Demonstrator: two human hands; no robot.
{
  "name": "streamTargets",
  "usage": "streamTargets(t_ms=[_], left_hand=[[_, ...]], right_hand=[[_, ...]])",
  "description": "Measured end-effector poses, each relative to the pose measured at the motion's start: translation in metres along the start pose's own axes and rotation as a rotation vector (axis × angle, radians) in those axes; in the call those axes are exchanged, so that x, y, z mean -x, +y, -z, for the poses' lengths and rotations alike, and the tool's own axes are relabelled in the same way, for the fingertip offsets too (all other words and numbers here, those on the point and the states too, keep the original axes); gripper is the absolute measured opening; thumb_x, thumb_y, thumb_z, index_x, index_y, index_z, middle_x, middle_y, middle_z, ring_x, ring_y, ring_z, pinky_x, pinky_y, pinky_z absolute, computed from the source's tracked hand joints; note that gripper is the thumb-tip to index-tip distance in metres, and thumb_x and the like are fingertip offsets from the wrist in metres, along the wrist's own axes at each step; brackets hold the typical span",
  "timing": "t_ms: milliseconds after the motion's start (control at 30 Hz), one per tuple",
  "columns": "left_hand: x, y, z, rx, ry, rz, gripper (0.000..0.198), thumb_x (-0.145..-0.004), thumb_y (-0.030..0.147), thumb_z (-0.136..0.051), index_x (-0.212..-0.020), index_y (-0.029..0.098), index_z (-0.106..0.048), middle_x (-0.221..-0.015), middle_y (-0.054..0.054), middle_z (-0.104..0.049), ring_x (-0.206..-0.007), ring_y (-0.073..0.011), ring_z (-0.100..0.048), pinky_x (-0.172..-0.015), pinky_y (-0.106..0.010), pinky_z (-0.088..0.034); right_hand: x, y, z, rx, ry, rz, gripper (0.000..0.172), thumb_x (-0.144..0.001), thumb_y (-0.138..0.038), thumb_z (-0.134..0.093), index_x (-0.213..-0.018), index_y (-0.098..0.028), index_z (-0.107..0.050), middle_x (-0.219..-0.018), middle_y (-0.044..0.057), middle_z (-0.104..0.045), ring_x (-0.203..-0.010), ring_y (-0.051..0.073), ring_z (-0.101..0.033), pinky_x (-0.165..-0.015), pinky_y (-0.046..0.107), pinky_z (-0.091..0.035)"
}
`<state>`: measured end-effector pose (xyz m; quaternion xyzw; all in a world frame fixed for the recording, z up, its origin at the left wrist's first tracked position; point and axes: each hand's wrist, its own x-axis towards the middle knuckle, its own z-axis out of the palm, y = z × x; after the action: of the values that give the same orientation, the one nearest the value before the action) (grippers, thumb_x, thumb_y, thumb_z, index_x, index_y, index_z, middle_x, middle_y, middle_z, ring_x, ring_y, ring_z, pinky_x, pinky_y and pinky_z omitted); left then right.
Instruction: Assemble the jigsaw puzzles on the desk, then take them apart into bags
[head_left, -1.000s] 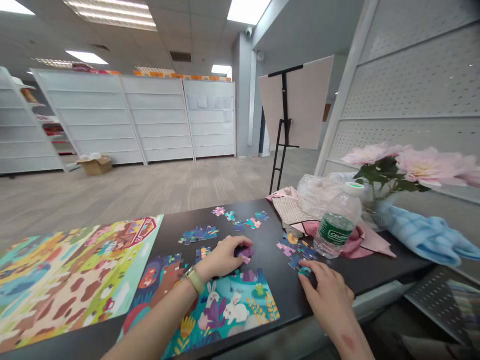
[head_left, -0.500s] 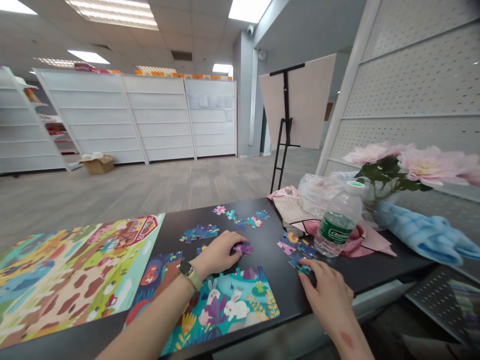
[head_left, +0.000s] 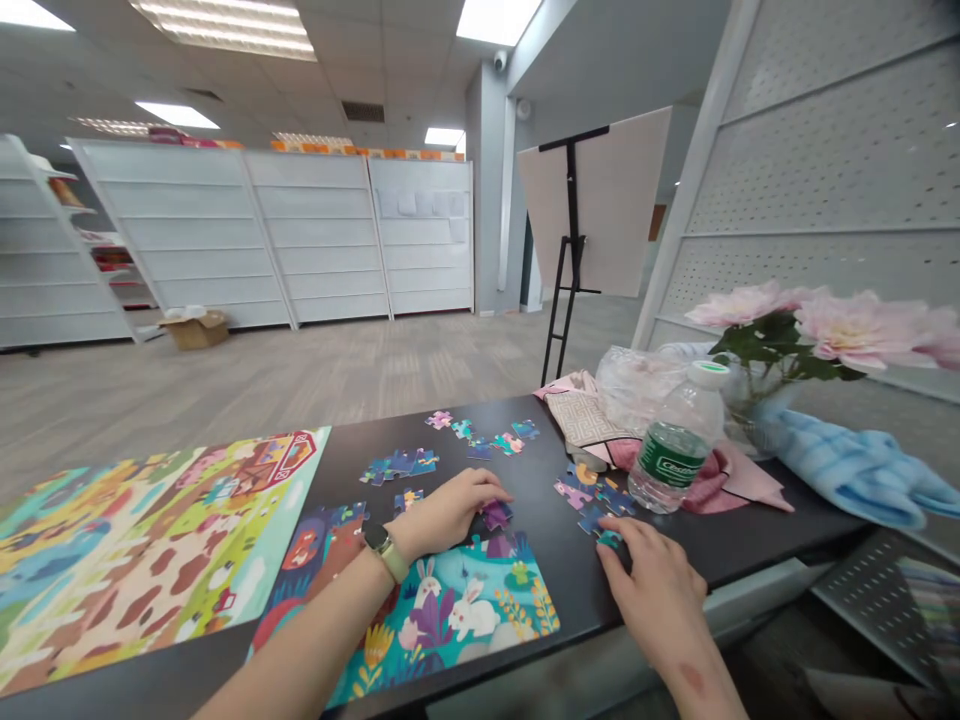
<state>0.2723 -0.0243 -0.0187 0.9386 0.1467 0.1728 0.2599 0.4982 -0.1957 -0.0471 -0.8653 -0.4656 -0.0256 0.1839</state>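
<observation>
My left hand (head_left: 450, 515) rests on the black table (head_left: 544, 470), its fingertips on a purple jigsaw piece (head_left: 495, 515). Just below lies a partly assembled jigsaw puzzle (head_left: 450, 610) showing white rabbits and flowers. My right hand (head_left: 649, 585) pinches a teal jigsaw piece (head_left: 609, 539) at the edge of a loose cluster of pieces (head_left: 592, 497). More joined pieces (head_left: 397, 465) lie beyond my left hand. Further pieces (head_left: 487, 440) are scattered towards the far edge. A farm-scene puzzle picture (head_left: 150, 545) lies to the left.
A water bottle (head_left: 675, 450) stands on a pink cloth (head_left: 720, 490) to the right. Behind it are a plastic bag (head_left: 637, 385) and a vase of pink flowers (head_left: 780, 350). A blue towel (head_left: 847, 470) lies at the right. An easel (head_left: 570, 210) stands beyond the table.
My left hand has shifted slightly right and the purple piece has moved down towards the assembled puzzle. My right hand stays nearly still on the teal piece.
</observation>
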Motion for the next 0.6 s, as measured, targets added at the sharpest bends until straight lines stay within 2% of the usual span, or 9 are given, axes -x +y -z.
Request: streamTargets(t_ms=[133,267,467,600], left_hand=[[-0.0001,0.0011,-0.0015,0.032,0.030,-0.023,0.051,-0.087,0.000,-0.038,-0.121,0.026,-0.066,-0.126,-0.005,-0.061,-0.117,-0.0191,-0.056,-0.106,-0.034,-0.044],[0.0015,0.0022,-0.0024,0.043,0.051,-0.062,0.039,-0.087,0.011,-0.056,-0.123,0.024,-0.063,-0.126,-0.006,-0.062,-0.118,-0.0209,-0.056,-0.107,-0.034,-0.043],[0.0020,0.0062,-0.0024,0.027,0.031,-0.039,0.043,-0.081,0.017,-0.067,-0.123,0.023,-0.062,-0.125,-0.007,-0.064,-0.118,-0.0225,-0.057,-0.106,-0.034,-0.043],[0.0002,0.0085,-0.0032,-0.012,0.040,-0.009,0.040,-0.082,0.017,-0.066,-0.121,0.022,-0.063,-0.122,-0.007,-0.065,-0.113,-0.0227,-0.060,-0.102,-0.034,-0.045]], right_hand=[[-0.0003,0.0005,-0.0012,0.002,0.004,-0.002,0.033,-0.091,-0.031,-0.042,-0.114,-0.030,-0.066,-0.127,0.005,-0.064,-0.113,0.031,-0.056,-0.087,0.047,-0.046],[-0.0007,-0.0009,0.0001,0.002,-0.017,-0.013,0.033,-0.092,-0.031,-0.042,-0.115,-0.030,-0.066,-0.128,0.004,-0.063,-0.115,0.032,-0.055,-0.088,0.048,-0.045],[0.0010,-0.0036,0.0032,0.002,-0.025,-0.008,0.034,-0.092,-0.030,-0.041,-0.115,-0.030,-0.066,-0.129,0.004,-0.063,-0.115,0.031,-0.054,-0.088,0.047,-0.045],[0.0013,-0.0031,0.0022,-0.004,-0.015,-0.006,0.034,-0.093,-0.031,-0.040,-0.115,-0.029,-0.066,-0.128,0.005,-0.063,-0.115,0.032,-0.054,-0.089,0.048,-0.045]])
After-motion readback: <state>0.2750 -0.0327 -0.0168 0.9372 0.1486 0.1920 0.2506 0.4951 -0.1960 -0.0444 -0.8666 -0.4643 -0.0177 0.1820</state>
